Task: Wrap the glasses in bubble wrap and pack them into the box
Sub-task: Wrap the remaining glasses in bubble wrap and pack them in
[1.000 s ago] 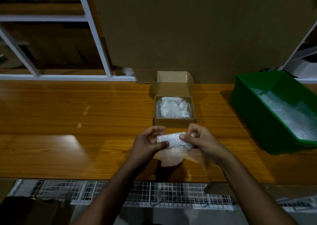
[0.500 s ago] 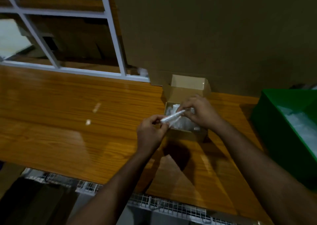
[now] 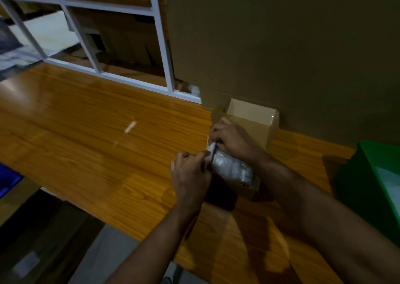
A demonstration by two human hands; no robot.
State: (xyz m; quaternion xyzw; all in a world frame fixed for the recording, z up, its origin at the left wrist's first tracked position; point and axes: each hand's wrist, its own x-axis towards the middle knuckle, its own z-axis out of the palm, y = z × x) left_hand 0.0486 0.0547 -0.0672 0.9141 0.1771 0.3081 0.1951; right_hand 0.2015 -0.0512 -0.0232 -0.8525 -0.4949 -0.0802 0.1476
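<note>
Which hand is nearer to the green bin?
Right. The right hand is over the box, on the side toward the green bin; the left hand is farther left.

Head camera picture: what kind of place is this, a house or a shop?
Probably a packing station in a warehouse or workshop. A small cardboard box stands open on a long wooden bench, a green bin of bubble wrap is beside it, and flat cardboard leans behind.
</note>
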